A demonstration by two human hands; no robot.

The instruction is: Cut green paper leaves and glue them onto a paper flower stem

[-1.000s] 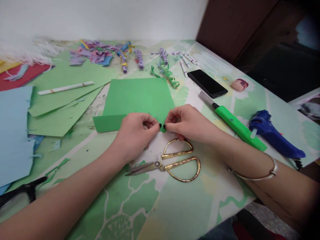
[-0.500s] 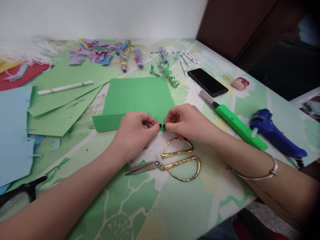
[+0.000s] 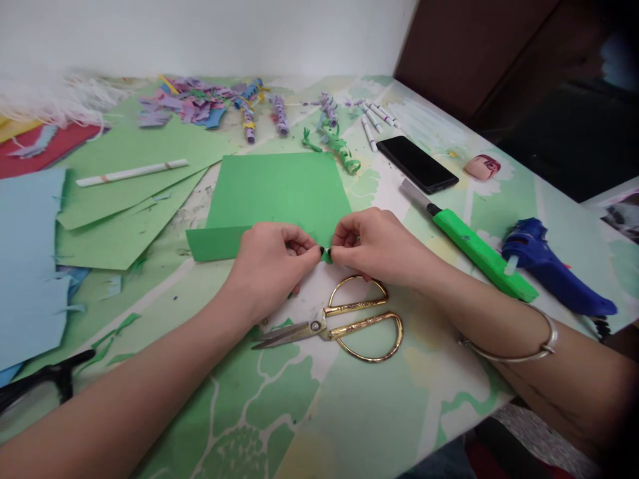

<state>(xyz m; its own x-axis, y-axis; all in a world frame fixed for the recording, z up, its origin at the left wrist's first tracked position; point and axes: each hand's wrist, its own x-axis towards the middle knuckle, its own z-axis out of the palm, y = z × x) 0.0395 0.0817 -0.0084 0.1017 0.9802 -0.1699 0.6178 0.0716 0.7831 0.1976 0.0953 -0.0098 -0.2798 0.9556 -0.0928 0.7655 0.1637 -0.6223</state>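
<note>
A sheet of green paper (image 3: 279, 186) lies flat in the middle, its near edge folded up into a narrow flap that stands at the left. My left hand (image 3: 277, 266) is closed in a pinch on the near edge of this paper. Right beside it, my right hand (image 3: 374, 246) pinches the same edge, the fingertips of both hands almost touching. The fingers hide most of the right part of the flap. Just below my hands, gold-handled scissors (image 3: 327, 326) rest on the table with their blades pointing left.
To the right lie a phone (image 3: 418, 163), a green-handled knife (image 3: 484, 253) and a blue glue gun (image 3: 554, 266). Paper scraps (image 3: 184, 103), curled paper pieces (image 3: 280, 114) and markers (image 3: 372, 120) are at the back. Light green sheets (image 3: 140, 199) and a blue sheet (image 3: 30, 266) are at left.
Both hands keep their pinch at the paper's near edge, with only a very slight shift of the fingertips. The whole view has moved a little.
</note>
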